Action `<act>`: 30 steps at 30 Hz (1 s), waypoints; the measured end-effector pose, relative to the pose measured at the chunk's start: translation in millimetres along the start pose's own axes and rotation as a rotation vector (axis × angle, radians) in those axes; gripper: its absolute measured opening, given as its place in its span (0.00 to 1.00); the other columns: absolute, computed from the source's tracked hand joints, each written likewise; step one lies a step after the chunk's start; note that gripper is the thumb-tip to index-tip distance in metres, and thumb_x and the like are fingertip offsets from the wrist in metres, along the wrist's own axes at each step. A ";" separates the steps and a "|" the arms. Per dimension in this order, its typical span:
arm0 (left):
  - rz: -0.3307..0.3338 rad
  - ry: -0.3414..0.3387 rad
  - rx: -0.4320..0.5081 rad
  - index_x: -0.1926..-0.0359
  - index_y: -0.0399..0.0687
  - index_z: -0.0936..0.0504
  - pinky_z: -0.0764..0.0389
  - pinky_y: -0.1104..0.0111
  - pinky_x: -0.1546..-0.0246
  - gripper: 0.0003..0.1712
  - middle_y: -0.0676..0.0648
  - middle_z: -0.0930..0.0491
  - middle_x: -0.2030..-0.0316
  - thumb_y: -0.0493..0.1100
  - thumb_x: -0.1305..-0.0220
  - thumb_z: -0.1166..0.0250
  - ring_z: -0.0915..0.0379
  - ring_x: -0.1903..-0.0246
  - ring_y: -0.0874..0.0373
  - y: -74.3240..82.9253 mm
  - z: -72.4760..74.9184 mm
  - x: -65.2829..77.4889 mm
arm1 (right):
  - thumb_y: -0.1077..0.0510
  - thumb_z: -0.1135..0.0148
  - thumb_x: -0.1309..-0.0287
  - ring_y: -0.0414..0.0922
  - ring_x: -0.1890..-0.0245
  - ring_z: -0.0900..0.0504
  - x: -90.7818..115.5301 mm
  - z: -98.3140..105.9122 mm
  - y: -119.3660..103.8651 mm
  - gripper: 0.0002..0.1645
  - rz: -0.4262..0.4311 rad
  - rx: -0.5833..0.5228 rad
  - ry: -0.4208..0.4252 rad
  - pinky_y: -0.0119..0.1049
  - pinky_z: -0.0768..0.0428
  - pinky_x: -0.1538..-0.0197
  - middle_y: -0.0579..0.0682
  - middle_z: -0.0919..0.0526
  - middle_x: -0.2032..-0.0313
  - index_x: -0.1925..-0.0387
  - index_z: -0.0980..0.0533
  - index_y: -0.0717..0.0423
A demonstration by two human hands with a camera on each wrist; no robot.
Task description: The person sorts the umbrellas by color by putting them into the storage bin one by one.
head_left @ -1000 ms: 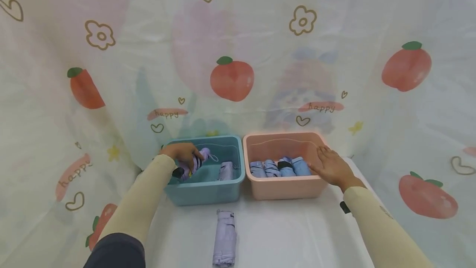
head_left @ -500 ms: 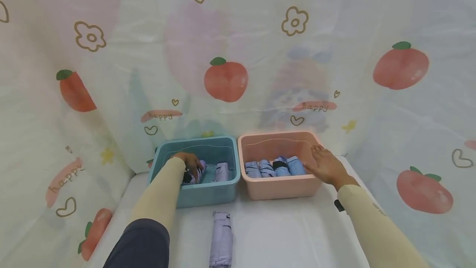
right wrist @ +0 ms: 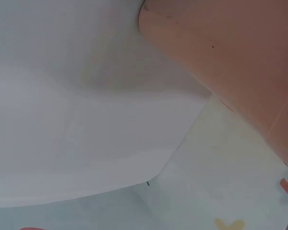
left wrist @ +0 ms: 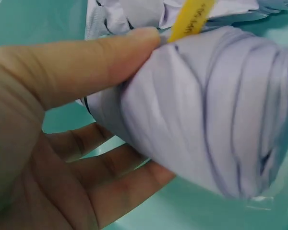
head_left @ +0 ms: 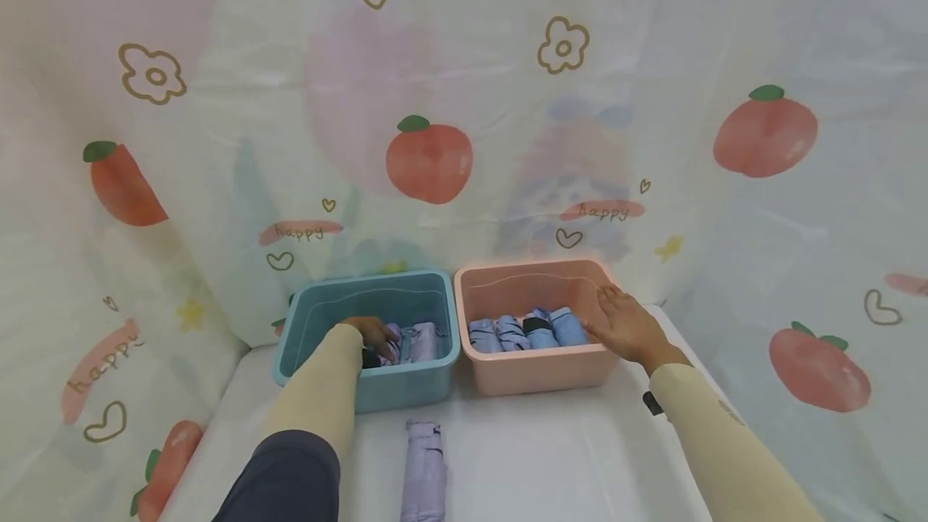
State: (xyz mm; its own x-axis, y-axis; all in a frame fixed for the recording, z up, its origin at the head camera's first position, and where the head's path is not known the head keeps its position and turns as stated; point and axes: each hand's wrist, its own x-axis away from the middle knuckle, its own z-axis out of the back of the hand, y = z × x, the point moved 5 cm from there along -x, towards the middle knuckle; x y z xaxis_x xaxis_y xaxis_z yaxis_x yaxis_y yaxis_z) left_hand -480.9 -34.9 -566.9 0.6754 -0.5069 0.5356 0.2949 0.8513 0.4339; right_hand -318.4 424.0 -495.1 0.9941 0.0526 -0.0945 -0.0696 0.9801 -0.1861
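My left hand (head_left: pixel 373 333) grips a lavender folded umbrella (left wrist: pixel 192 115) inside the blue bin (head_left: pixel 406 389). In the left wrist view the thumb lies on top of it and the fingers curl below; a yellow tag (left wrist: pixel 191 20) sticks up by the thumb tip. Beside it in the same bin lies another lavender umbrella (head_left: pixel 422 342). My right hand (head_left: pixel 631 329) rests on the right rim of the pink bin (head_left: pixel 540 377), its fingers straight. That bin holds several bluish rolled umbrellas (head_left: pixel 540 331) side by side. The right wrist view hardly shows the hand.
A further lavender umbrella (head_left: pixel 424 474) lies lengthwise on the white table (head_left: pixel 536 457) in front of the bins. Behind stands a printed curtain (head_left: pixel 493 63) with fruit and hearts. The table's right edge runs just past the pink bin.
My left hand has lowered the umbrella into the blue bin and moved it right, beside the other one. My right hand stays on the pink rim. The head view has shifted slightly.
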 end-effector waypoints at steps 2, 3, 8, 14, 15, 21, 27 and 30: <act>0.009 0.004 -0.012 0.37 0.48 0.23 0.28 0.55 0.43 0.33 0.47 0.23 0.43 0.45 0.45 0.26 0.31 0.40 0.49 0.2 -0.8 0.1 | 0.24 0.64 0.36 0.62 0.27 0.56 -1.4 0.4 0.2 0.59 0.004 -0.001 0.010 0.57 0.56 0.30 0.67 0.51 0.27 0.28 0.51 0.72; 0.006 -0.004 -0.042 0.37 0.49 0.22 0.29 0.56 0.42 0.32 0.47 0.23 0.42 0.45 0.45 0.26 0.32 0.39 0.49 1.1 -1.4 0.1 | 0.24 0.65 0.36 0.62 0.27 0.56 -1.8 0.4 0.6 0.59 0.003 0.001 0.011 0.57 0.56 0.30 0.66 0.51 0.27 0.28 0.51 0.72; -0.063 -0.070 -0.271 0.37 0.49 0.23 0.32 0.57 0.40 0.29 0.47 0.26 0.40 0.42 0.40 0.30 0.35 0.37 0.49 3.9 -3.9 0.7 | 0.24 0.65 0.36 0.62 0.27 0.57 -2.3 1.3 0.4 0.59 0.005 -0.001 0.006 0.57 0.56 0.30 0.66 0.51 0.27 0.28 0.52 0.72; 0.062 -0.052 -0.046 0.28 0.42 0.37 0.42 0.54 0.33 0.38 0.40 0.40 0.30 0.47 0.35 0.35 0.50 0.29 0.44 -3.5 -2.5 11.0 | 0.24 0.64 0.36 0.62 0.27 0.55 -0.7 0.1 -0.8 0.59 0.015 0.008 0.006 0.57 0.55 0.30 0.66 0.51 0.27 0.28 0.51 0.72; 0.094 -0.047 0.016 0.27 0.41 0.40 0.46 0.53 0.32 0.40 0.39 0.44 0.28 0.48 0.35 0.36 0.54 0.28 0.44 -4.1 -2.5 14.0 | 0.24 0.64 0.36 0.62 0.27 0.55 -0.6 -0.2 -1.0 0.59 0.016 0.013 0.007 0.57 0.55 0.30 0.67 0.50 0.27 0.28 0.51 0.72; 0.154 -0.107 0.057 0.23 0.42 0.56 0.52 0.52 0.31 0.53 0.39 0.62 0.24 0.55 0.36 0.35 0.66 0.26 0.44 6.7 -7.9 24.8 | 0.25 0.62 0.35 0.63 0.27 0.55 0.2 -0.2 0.0 0.58 0.019 0.008 0.007 0.57 0.55 0.30 0.68 0.50 0.28 0.28 0.51 0.73; 0.134 -0.146 0.052 0.23 0.47 0.54 0.49 0.51 0.32 0.51 0.40 0.56 0.25 0.52 0.37 0.35 0.64 0.26 0.44 25.4 -12.2 27.3 | 0.25 0.63 0.35 0.63 0.27 0.55 -0.5 0.0 0.2 0.59 0.016 0.012 0.001 0.57 0.55 0.30 0.68 0.51 0.28 0.28 0.51 0.73; 0.090 -0.184 0.080 0.23 0.44 0.57 0.51 0.54 0.31 0.48 0.40 0.60 0.24 0.49 0.33 0.39 0.68 0.26 0.45 34.7 -15.3 27.4 | 0.25 0.63 0.35 0.63 0.27 0.55 0.1 0.2 -1.6 0.59 0.011 0.015 0.001 0.57 0.55 0.30 0.68 0.51 0.28 0.28 0.51 0.73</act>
State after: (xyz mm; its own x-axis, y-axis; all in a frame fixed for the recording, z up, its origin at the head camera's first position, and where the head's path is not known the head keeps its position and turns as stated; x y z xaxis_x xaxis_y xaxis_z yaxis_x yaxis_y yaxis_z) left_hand -441.8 -17.2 -548.2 0.5600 -0.4514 0.6947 0.1790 0.8847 0.4305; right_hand -318.1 422.5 -494.7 0.9932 0.0633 -0.0974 -0.0793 0.9822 -0.1705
